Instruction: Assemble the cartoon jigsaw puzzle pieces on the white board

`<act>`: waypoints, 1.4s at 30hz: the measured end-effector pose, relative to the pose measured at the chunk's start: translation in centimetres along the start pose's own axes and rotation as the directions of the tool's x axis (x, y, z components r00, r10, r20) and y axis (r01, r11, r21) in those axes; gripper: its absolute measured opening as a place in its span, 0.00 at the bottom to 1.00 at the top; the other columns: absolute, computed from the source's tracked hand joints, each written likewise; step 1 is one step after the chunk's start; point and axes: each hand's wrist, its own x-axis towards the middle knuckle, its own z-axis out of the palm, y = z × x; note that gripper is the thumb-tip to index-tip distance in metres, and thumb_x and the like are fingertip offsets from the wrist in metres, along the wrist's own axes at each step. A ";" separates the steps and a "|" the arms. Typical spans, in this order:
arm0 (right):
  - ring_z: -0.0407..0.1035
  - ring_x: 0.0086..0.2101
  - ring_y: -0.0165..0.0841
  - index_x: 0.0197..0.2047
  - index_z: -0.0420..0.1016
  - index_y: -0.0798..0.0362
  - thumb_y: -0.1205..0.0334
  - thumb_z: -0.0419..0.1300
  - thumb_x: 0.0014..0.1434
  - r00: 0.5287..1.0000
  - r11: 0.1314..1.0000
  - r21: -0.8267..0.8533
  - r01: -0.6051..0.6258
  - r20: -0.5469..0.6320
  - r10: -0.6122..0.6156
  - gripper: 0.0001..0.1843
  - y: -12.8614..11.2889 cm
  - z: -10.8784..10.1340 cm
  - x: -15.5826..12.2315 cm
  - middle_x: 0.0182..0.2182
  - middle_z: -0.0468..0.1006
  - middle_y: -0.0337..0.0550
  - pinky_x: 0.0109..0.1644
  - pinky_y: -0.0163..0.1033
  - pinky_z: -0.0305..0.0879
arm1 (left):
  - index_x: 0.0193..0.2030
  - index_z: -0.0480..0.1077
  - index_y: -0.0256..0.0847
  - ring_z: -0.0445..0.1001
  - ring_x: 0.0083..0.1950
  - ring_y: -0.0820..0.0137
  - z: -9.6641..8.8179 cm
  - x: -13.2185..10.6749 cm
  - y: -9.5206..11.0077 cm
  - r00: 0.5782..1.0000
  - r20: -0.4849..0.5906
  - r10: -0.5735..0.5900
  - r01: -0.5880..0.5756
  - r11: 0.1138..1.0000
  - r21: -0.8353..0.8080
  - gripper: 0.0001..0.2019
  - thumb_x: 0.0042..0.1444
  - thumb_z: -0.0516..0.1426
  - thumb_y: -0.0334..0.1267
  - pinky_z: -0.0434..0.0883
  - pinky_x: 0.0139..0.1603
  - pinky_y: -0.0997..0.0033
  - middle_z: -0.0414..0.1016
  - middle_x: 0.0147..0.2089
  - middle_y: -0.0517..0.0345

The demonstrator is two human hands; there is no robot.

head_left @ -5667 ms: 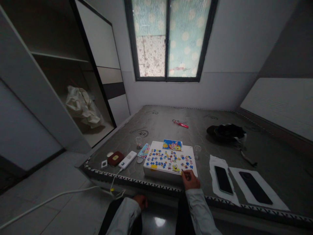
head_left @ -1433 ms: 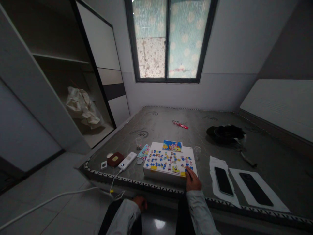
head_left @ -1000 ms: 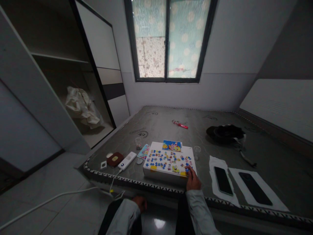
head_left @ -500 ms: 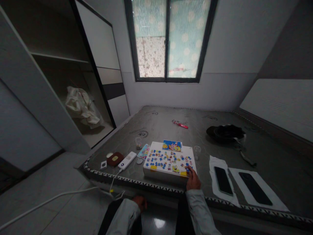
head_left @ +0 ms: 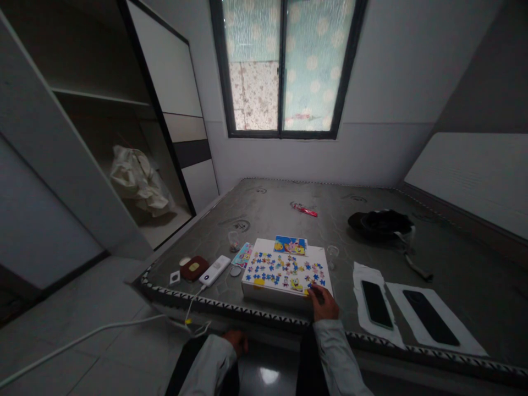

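A flat white box lies near the mattress's front edge, strewn with several small blue, yellow and pink puzzle pieces. My right hand rests at the box's near right corner, fingers curled and fingertips touching the pieces there; what they pinch, if anything, is too small to see. My left hand hangs low by my knee below the mattress edge, its fingers curled and partly hidden. A picture card leans at the box's far edge.
Left of the box lie a white power bank with a cable, a dark red case and a small card. Two phones on white paper lie to the right. A black cap and a red item sit farther back.
My right hand has drawn back slightly from the blue pieces at the right edge toward the box's near right corner. The left hand has stayed low by my knee.
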 end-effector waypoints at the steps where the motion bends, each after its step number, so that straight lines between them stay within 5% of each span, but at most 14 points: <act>1: 0.78 0.35 0.38 0.39 0.82 0.49 0.36 0.59 0.56 1.000 1.000 -0.010 0.003 -0.004 -0.003 0.25 0.0 0.0 0.0 0.38 0.83 0.45 0.39 0.40 0.74 | 0.38 0.80 0.50 0.78 0.51 0.65 0.0 0.0 0.0 1.000 -0.003 0.007 -0.007 1.000 0.003 0.17 0.47 0.56 0.27 0.71 0.52 0.71 0.83 0.44 0.63; 31: 0.69 0.28 0.34 0.34 0.78 0.50 0.39 0.57 0.61 0.994 0.997 -0.058 0.057 -0.085 -0.062 0.23 -2.8 -0.4 -0.1 0.32 0.79 0.44 0.36 0.38 0.64 | 0.37 0.81 0.47 0.79 0.48 0.64 0.4 0.5 -0.2 1.000 -0.021 0.018 -0.018 1.000 0.004 0.17 0.47 0.55 0.25 0.72 0.50 0.70 0.83 0.41 0.61; 42: 0.68 0.28 0.31 0.37 0.79 0.52 0.39 0.54 0.62 0.998 0.999 -0.043 -0.029 -0.055 0.027 0.25 -2.8 -0.4 -0.3 0.33 0.79 0.43 0.37 0.37 0.65 | 0.39 0.80 0.46 0.78 0.50 0.63 -0.7 -0.9 0.7 1.000 0.007 0.010 -0.010 1.000 -0.014 0.17 0.48 0.55 0.24 0.72 0.51 0.70 0.82 0.44 0.57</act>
